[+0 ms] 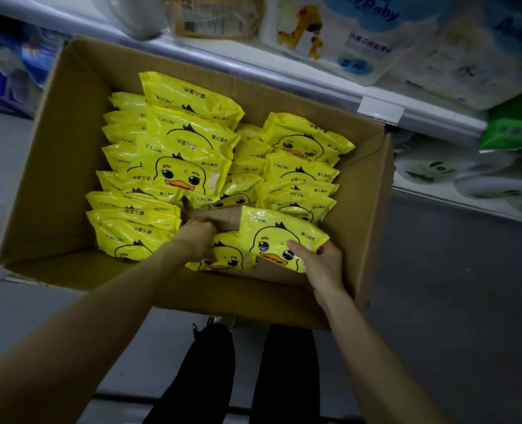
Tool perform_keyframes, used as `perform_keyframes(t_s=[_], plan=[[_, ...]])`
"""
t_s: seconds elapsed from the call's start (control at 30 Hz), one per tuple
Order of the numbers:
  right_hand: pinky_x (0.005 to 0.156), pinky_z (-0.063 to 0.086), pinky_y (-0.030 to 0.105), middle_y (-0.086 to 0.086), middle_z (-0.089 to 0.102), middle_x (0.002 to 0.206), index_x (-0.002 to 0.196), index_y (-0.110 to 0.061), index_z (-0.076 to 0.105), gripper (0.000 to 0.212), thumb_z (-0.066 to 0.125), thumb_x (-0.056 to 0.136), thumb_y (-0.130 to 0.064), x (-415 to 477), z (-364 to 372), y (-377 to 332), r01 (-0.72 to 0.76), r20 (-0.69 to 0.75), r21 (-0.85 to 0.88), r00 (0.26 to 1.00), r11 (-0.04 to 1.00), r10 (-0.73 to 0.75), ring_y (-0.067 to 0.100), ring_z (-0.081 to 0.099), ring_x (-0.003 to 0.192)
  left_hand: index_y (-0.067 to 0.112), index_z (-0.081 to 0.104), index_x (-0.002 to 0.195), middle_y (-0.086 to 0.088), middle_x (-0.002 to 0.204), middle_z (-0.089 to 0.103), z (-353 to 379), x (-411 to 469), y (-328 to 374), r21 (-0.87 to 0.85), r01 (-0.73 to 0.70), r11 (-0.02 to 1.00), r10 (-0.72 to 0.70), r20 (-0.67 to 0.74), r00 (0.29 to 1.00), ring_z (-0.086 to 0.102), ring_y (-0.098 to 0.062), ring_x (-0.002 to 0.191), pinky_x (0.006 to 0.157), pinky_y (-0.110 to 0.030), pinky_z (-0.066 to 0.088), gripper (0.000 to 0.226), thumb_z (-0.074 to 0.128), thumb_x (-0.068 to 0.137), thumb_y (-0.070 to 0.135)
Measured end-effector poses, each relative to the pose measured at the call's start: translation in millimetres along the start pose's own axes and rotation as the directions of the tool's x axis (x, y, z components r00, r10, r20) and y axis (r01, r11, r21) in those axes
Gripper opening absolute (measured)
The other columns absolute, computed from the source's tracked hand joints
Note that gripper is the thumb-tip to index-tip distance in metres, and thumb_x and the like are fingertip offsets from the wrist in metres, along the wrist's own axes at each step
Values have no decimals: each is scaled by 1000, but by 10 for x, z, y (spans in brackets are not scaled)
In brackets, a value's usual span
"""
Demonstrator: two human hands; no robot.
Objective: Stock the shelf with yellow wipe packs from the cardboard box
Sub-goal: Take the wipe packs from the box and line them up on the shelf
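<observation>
An open cardboard box [55, 166] sits on the floor below the shelf [284, 76], filled with several yellow wipe packs printed with a duck face [180, 166]. My right hand [318, 264] grips one yellow pack [279, 238] at its near right corner, thumb on top, lifting it tilted above the others. My left hand [197, 237] reaches down into the near middle of the box, fingers curled around the edge of another yellow pack [226, 257] lying flat there. Bare cardboard shows between the two hands.
Shelf edges run diagonally above and right of the box. Baby product bags [354, 35] sit on the upper shelf, green and white packs [510, 133] on the lower right shelf. Grey floor surrounds the box; my dark-trousered legs [253, 377] stand just behind it.
</observation>
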State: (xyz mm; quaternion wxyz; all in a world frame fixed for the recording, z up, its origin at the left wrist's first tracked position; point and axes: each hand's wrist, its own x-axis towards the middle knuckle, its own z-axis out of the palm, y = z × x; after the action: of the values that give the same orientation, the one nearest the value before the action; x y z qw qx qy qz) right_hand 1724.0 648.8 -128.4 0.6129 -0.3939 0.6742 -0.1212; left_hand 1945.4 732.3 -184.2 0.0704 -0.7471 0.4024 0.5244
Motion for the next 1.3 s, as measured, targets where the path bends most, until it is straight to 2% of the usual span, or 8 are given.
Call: perform_keyframes(t_s=[0.17, 0.33, 0.53, 0.7, 0.9, 1.07, 1.2, 1.3], plan=[[72, 53, 25, -7, 71, 88, 88, -25, 66, 21, 76, 76, -11, -140, -74, -211, 34, -11, 41, 999, 999, -34, 12, 68, 84, 29, 46, 138, -9, 128, 57, -316, -283, 137, -39, -88, 995, 85, -66, 994, 52, -31, 119, 97, -40, 45, 77, 81, 69, 26], [78, 53, 30, -6, 72, 93, 92, -26, 67, 24, 80, 73, -18, -425, -277, -737, 112, -17, 8, 994, 994, -112, 12, 67, 86, 11, 70, 98, -6, 95, 69, -917, -699, 389, -127, -185, 974, 165, -156, 974, 62, -25, 91, 79, -33, 50, 42, 86, 62, 27], [56, 48, 12, -12, 70, 82, 87, -22, 64, 22, 78, 74, -10, -998, -659, -1663, 330, -6, 6, 944, 944, -330, 1, 65, 72, 15, 66, 78, -3, 82, 67, -1837, -1522, 909, 9, -350, 937, 337, -301, 892, 59, -20, 80, 65, -28, 40, 29, 86, 62, 30], [53, 46, 11, -15, 66, 70, 79, -21, 62, 22, 77, 74, -6, -1598, -1023, -2444, 517, -57, -9, 854, 856, -517, 5, 60, 65, 11, 72, 94, -4, 87, 71, -2559, -2383, 1496, 214, -427, 878, 478, -396, 784, 63, -21, 81, 67, -27, 44, 39, 85, 63, 30], [53, 46, 8, -9, 67, 77, 81, -19, 63, 22, 77, 73, -3, -2199, -1462, -3145, 660, -126, 19, 747, 751, -653, -2, 62, 60, 15, 70, 81, -4, 73, 64, -3253, -3317, 2179, 348, -456, 819, 574, -498, 651, 54, -19, 70, 52, -14, 35, 27, 85, 63, 28], [67, 49, 21, -7, 68, 89, 87, -21, 63, 23, 79, 73, -11, -2612, -1908, -3616, 728, -141, 49, 683, 684, -717, 8, 63, 80, 18, 70, 80, -3, 81, 71, -3620, -3914, 2762, 357, -549, 756, 645, -549, 531, 64, -22, 78, 71, -32, 50, 26, 86, 62, 27], [77, 53, 32, -4, 69, 96, 93, -19, 63, 26, 79, 73, -13, -2732, -2297, -3907, 762, -164, 48, 644, 646, -748, 12, 63, 89, 9, 64, 112, -3, 104, 66, -3782, -4178, 3231, 384, -547, 744, 654, -589, 476, 60, -25, 100, 81, -32, 45, 56, 83, 66, 36], [64, 53, 19, -2, 69, 91, 96, -13, 64, 27, 78, 74, -10, -2721, -2561, -4086, 779, -188, 43, 621, 625, -761, 16, 65, 84, 4, 59, 117, -4, 106, 62, -3846, -4272, 3578, 426, -548, 720, 680, -590, 434, 57, -23, 100, 76, -28, 40, 61, 78, 72, 39]])
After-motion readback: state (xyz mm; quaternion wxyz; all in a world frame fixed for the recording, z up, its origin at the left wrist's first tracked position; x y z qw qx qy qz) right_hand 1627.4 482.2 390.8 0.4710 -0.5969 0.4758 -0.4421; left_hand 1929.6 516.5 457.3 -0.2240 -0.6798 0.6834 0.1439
